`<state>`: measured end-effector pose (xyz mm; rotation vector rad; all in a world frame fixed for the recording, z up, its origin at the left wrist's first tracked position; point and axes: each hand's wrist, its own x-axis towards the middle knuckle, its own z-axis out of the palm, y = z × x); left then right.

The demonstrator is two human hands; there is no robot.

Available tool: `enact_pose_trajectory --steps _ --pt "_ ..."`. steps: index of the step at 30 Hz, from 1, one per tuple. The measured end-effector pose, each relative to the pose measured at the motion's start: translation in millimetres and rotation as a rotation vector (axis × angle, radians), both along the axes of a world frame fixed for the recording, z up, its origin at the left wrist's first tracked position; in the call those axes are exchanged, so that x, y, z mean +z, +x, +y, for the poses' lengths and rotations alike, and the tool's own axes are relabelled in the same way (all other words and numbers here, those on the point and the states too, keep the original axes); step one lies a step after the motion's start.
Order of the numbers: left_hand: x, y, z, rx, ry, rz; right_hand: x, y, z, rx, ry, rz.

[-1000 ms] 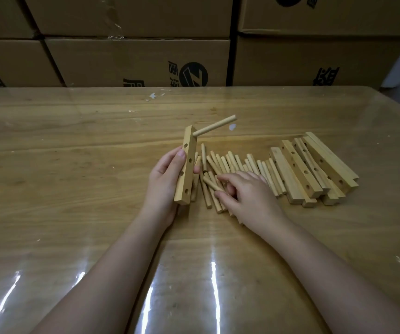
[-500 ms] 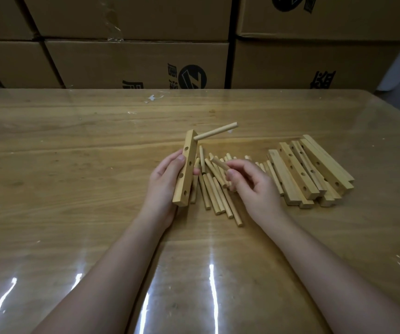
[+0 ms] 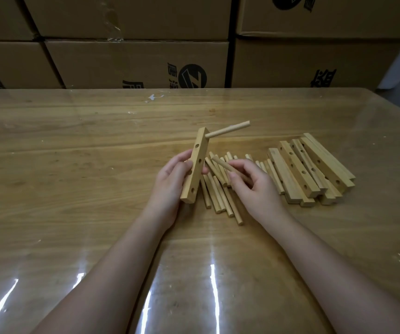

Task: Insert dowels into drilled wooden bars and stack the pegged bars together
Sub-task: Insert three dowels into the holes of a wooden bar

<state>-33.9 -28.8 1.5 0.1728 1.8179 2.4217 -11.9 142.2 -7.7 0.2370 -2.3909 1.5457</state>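
Since a second ago, a loose dowel [image 3: 220, 164] has been picked out of the heap and raised toward the drilled bar [image 3: 195, 168], which is held close to upright, slightly tilted. For a clean fit, the dowel's tip should be squared to a free hole below the seated dowel [image 3: 227, 129] and pushed straight in while the bar is braced.

The fingers of the left hand [image 3: 170, 182] are curled round the bar. Those of the right hand [image 3: 256, 189] are pinched on the loose dowel. Spare dowels [image 3: 218, 198] and spare bars [image 3: 309, 169] lie on the worktop [image 3: 73, 153] to the right.
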Motion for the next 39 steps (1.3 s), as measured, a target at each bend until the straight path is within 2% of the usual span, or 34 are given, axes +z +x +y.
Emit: enact_pose_trajectory --steps 19,28,39 --pt "3.1 5.5 0.4 -0.079 0.021 0.031 1.0 1.5 0.3 -0.045 -0.055 0.030" --pt "4.1 6.7 -0.6 -0.088 0.007 0.032 1.5 -0.3 1.2 -0.108 0.062 0.094" --pt "-0.6 2.2 -1.3 -0.057 0.051 0.032 3.2 2.5 -1.2 -0.080 0.200 0.145"
